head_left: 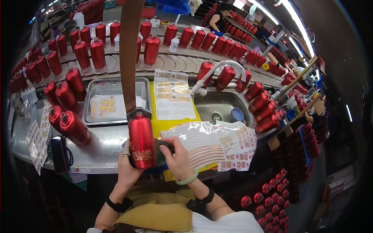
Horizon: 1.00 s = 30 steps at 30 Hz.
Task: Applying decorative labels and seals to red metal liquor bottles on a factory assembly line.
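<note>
A shiny red bottle [141, 132] with gold decoration low on its side is in front of me, its top at a dark bracket [138, 112]. My left hand [127, 167] is closed around the bottle's lower left side, with part of its fingers hidden behind it. Against the bottle's right side, my right hand [179, 160] grips a dark, flat pad [163, 150], whose exact kind I cannot make out. Sheets of clear-backed decals [210, 144] lie just right of that hand. Beyond the bottle, a yellow mat [158, 125] carries a sheet of gold decals [175, 93].
A brown post [133, 50] rises behind the bottle. Left are a metal tray [116, 86] with decal sheets, several red bottles [74, 126] and a black phone-like device [58, 154]. Right is a sink [211, 103] with a white faucet [223, 64]. A conveyor [175, 62] carries bottles behind.
</note>
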Each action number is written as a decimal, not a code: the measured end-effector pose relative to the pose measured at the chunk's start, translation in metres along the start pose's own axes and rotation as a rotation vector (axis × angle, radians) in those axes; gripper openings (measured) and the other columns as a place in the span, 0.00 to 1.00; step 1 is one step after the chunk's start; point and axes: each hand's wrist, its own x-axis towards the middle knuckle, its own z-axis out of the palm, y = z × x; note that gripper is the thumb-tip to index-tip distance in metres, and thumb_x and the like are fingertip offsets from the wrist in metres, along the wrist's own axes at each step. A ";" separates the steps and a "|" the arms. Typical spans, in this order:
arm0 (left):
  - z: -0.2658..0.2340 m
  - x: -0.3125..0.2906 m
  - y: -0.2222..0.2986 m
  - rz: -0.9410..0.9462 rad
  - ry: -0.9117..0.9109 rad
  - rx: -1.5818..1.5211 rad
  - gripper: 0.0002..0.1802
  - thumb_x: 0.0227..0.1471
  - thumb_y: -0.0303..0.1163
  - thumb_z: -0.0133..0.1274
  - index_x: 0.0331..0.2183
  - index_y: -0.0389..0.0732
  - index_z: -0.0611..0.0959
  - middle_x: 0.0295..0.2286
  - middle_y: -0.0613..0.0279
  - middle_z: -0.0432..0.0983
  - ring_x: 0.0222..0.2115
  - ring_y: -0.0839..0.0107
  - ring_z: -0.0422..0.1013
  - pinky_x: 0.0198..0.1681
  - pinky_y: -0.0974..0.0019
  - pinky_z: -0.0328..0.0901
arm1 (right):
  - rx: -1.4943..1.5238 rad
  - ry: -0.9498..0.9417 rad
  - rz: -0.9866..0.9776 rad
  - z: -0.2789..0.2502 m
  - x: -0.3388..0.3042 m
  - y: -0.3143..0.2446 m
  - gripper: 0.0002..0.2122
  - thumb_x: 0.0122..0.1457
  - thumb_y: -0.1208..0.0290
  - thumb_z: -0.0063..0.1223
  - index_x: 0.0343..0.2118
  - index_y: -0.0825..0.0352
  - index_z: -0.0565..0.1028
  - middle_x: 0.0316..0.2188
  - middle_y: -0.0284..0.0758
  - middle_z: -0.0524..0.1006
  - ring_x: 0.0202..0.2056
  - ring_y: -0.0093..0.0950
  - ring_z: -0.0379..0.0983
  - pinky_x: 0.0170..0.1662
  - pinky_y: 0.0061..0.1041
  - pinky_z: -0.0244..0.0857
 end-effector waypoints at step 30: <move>-0.004 -0.001 0.017 -0.065 -0.031 0.092 0.62 0.36 0.30 0.77 0.67 0.33 0.60 0.58 0.41 0.69 0.59 0.52 0.68 0.62 0.58 0.63 | 0.291 0.063 0.109 -0.015 0.004 0.033 0.10 0.67 0.76 0.51 0.49 0.70 0.74 0.38 0.33 0.77 0.39 0.19 0.71 0.44 0.21 0.67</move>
